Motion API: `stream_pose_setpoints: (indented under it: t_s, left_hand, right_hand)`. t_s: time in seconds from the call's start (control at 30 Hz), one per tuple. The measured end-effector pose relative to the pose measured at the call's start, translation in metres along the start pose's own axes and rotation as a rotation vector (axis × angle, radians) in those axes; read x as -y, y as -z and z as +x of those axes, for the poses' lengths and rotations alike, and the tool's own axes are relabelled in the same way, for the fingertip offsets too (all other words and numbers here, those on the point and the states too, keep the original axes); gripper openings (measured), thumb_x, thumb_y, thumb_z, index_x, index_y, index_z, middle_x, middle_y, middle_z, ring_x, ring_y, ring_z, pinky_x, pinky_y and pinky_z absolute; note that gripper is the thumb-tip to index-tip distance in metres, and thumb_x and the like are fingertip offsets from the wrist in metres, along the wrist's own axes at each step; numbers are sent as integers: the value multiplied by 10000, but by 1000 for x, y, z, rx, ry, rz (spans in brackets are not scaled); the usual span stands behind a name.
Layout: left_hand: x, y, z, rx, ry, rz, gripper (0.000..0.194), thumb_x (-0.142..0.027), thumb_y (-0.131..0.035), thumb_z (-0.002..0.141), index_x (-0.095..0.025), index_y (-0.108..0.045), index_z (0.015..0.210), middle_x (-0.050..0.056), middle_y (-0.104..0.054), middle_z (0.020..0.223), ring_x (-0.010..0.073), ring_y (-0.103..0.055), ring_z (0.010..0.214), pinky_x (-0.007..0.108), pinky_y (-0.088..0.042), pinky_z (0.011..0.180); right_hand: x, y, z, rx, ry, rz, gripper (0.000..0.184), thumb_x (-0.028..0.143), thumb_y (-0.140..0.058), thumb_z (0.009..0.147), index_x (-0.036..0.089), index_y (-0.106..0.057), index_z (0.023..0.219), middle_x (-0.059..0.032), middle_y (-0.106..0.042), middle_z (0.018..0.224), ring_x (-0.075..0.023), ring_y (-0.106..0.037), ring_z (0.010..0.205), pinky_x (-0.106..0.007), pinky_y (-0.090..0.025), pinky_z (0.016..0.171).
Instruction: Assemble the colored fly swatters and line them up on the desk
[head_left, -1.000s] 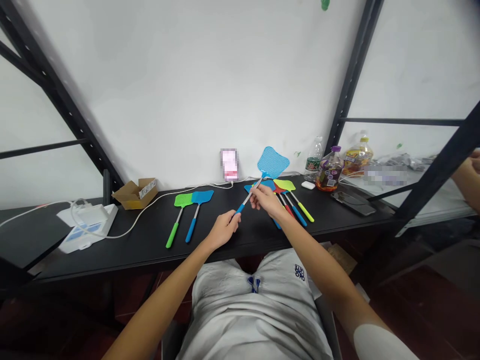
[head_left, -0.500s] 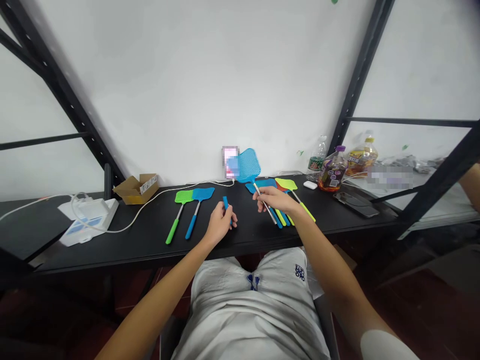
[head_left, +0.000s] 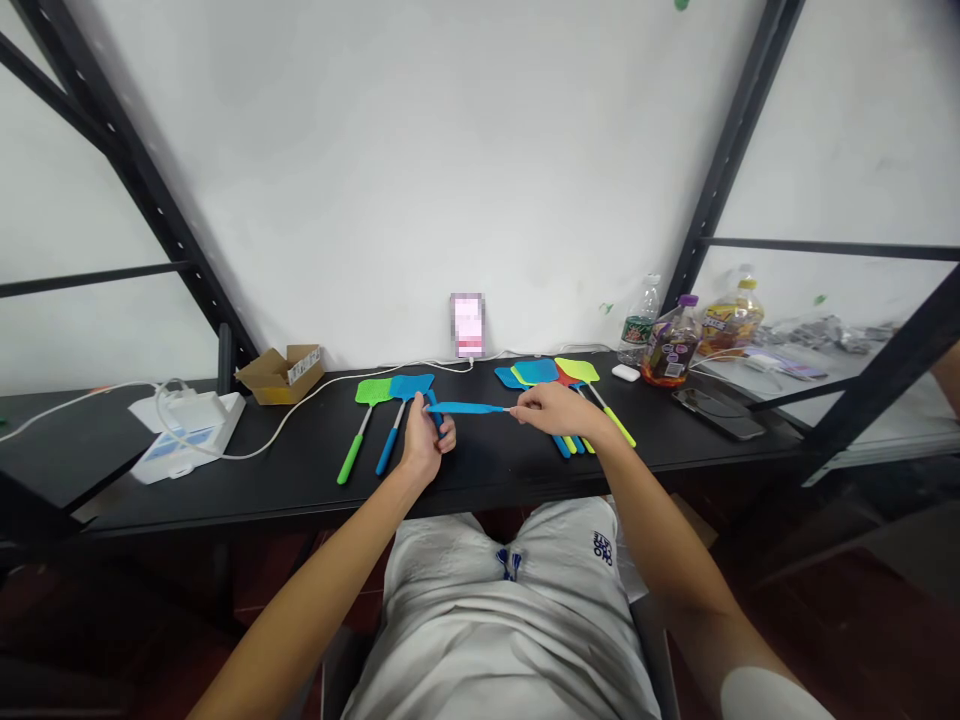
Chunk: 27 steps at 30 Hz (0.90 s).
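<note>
My left hand point(head_left: 424, 440) is closed around a short blue handle sleeve point(head_left: 434, 408). My right hand point(head_left: 551, 408) pinches a blue fly swatter point(head_left: 469, 408) near its metal shaft. Its blade appears almost edge-on and stretches level between my hands, its far end close to my left fingers. Whether it touches the sleeve I cannot tell. Left of my left hand lie a green fly swatter point(head_left: 373, 391) and another blue fly swatter point(head_left: 411, 386). Beyond my right hand is a pile of blue, red and yellow-green fly swatters point(head_left: 536, 371), partly hidden by that hand.
A phone point(head_left: 469, 322) leans on the wall with a white cable. An open cardboard box point(head_left: 281, 376) and a white power strip point(head_left: 187, 425) are at left. Bottles point(head_left: 671, 345), a white earbud case point(head_left: 625, 373) and a dark phone point(head_left: 718, 413) are at right.
My right hand has turned the blue swatter from upright to level, its blade now between my hands. My left hand has shifted slightly left and up with the blue sleeve.
</note>
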<state>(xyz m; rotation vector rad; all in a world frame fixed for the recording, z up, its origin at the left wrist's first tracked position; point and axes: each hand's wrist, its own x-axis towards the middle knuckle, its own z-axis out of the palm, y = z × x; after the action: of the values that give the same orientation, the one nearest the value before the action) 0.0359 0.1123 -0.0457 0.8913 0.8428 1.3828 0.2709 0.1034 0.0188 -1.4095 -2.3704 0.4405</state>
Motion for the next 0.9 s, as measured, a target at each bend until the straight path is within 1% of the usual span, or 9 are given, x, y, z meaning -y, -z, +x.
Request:
stream_pose_setpoints:
  t_s: [0.07,0.13,0.23,0.3,0.4,0.5,0.6,0.73,0.9]
  left_hand:
    - [0,-1,-3,29,-12,-29,490,-656,-504,840,-231,-322,680,-83,-379,480,56,-268,317,208,-162,365]
    - [1,-1,-4,44,-23,-14,434,-529,-580,817,-224,-321,650,-81,-391,474,43,-260,311,209,-145,360]
    - [3,-1,-4,59,-26,17,350,-334,-653,733,-215,-338,635,-85,-407,471,30,-264,309,210,-158,362]
    - [4,-1,-4,62,-25,30,336,-286,-668,703,-214,-346,637,-92,-397,465,30,-273,308,210,-173,365]
    - [5,-1,-5,66,-27,53,330,-280,-688,697,-210,-370,647,-97,-390,458,30,-278,307,209,-172,368]
    - [6,-1,-5,73,-32,77,335,-288,-710,701,-205,-390,650,-96,-393,453,28,-279,305,206,-167,369]
    - [7,-1,-5,81,-43,95,337,-295,-712,707,-204,-394,643,-95,-386,446,29,-279,302,205,-167,369]
    - [8,0,-4,89,-49,119,331,-293,-703,714,-202,-398,622,-83,-400,442,28,-276,300,206,-162,369]
    - [9,0,-4,94,-59,135,341,-295,-705,726,-201,-396,615,-83,-386,440,29,-276,306,207,-163,371]
  right_hand:
    - [0,1,-1,12,12,-34,342,418,-540,900,179,-656,685,-34,-636,684,-147,-522,628,-268,-294,555]
    - [-1,1,-2,28,36,-42,316,382,-547,894,179,-642,670,-31,-646,677,-144,-527,615,-264,-304,558]
    - [-3,0,-1,86,87,13,218,288,-518,898,181,-681,799,-21,-672,682,-144,-575,625,-247,-353,588]
    - [-5,0,-1,155,121,62,204,229,-497,888,177,-693,904,-13,-676,675,-142,-602,634,-235,-382,607]
    - [-7,-1,1,195,135,81,193,191,-490,862,168,-681,879,-10,-672,663,-134,-596,616,-227,-389,599]
    - [-8,-2,3,129,153,56,171,186,-492,845,173,-643,765,-10,-668,675,-126,-565,609,-229,-364,588]
    - [-7,-2,3,85,183,10,178,183,-491,838,175,-597,696,0,-619,659,-119,-507,602,-242,-320,584]
    - [-7,0,1,56,199,-21,194,205,-485,854,177,-551,674,18,-532,627,-113,-433,591,-255,-275,585]
    - [-11,2,0,53,192,3,204,255,-491,863,182,-552,683,25,-497,609,-116,-406,584,-259,-257,580]
